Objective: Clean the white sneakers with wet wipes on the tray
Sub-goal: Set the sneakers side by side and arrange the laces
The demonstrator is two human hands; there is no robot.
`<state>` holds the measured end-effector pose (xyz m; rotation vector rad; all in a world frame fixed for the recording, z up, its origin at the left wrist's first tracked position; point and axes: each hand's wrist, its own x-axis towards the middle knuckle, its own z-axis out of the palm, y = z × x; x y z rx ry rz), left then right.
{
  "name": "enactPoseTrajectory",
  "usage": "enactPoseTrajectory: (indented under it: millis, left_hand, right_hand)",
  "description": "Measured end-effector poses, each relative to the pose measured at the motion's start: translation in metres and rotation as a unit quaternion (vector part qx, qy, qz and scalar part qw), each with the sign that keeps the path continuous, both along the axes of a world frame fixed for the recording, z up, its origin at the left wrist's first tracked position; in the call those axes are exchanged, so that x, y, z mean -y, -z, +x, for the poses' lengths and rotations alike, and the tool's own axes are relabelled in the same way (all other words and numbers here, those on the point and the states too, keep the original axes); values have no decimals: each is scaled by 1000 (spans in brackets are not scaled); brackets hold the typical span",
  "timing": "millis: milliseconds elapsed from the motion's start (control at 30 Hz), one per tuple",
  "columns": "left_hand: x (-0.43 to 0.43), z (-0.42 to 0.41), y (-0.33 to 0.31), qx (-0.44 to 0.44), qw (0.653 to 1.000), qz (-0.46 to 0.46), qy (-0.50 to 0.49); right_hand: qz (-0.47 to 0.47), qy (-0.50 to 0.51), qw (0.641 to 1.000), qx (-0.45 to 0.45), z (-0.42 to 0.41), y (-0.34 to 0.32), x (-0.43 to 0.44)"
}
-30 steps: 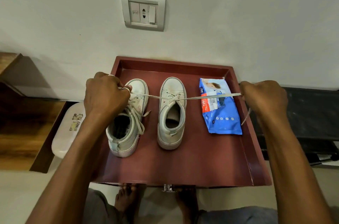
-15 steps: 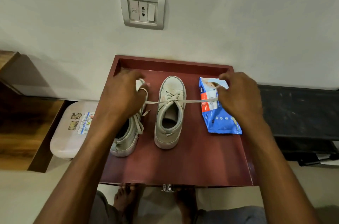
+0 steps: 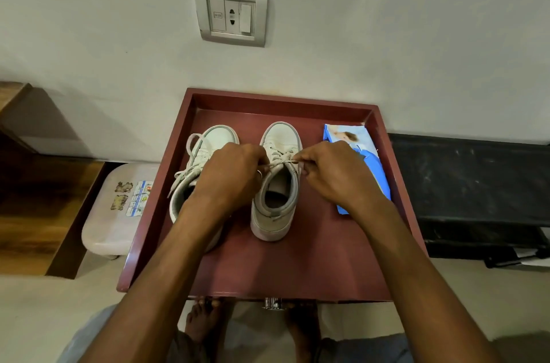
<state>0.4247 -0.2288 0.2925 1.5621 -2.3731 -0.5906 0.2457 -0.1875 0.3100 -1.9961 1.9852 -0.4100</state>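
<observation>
Two white sneakers stand side by side, toes toward the wall, on a dark red tray (image 3: 312, 267). The left sneaker (image 3: 208, 148) is partly hidden under my left forearm. My left hand (image 3: 235, 172) and my right hand (image 3: 330, 172) meet over the right sneaker (image 3: 276, 210), each pinching an end of its white shoelace (image 3: 281, 161) above the tongue. A blue pack of wet wipes (image 3: 360, 154) lies on the tray's right side, partly behind my right hand.
The tray's far edge touches a white wall with a switch and socket plate (image 3: 232, 14). A white plastic stool (image 3: 119, 208) stands left of the tray, beside wooden steps (image 3: 35, 202). A black bench (image 3: 476, 184) is on the right. My bare feet show below the tray.
Both hands have moved inward from wide apart, where they pulled the lace taut, and now meet over the right sneaker with the lace ends gathered short.
</observation>
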Motion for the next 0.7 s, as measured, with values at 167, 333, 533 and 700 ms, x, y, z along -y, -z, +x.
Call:
enactPoseTrajectory:
  millis: [167, 333, 533, 700]
  left_hand:
    - [3, 8, -9, -8, 999, 45, 23]
    - [4, 13, -10, 1, 998, 51, 25]
    - [5, 19, -13, 22, 996, 76, 45]
    - [3, 18, -30, 21, 992, 111, 64]
  right_hand:
    - [37, 34, 998, -46, -3, -5, -4]
    - [60, 26, 998, -14, -4, -1, -3]
    - [69, 5, 997, 27, -15, 0, -3]
    - [108, 22, 993, 41, -21, -13, -3]
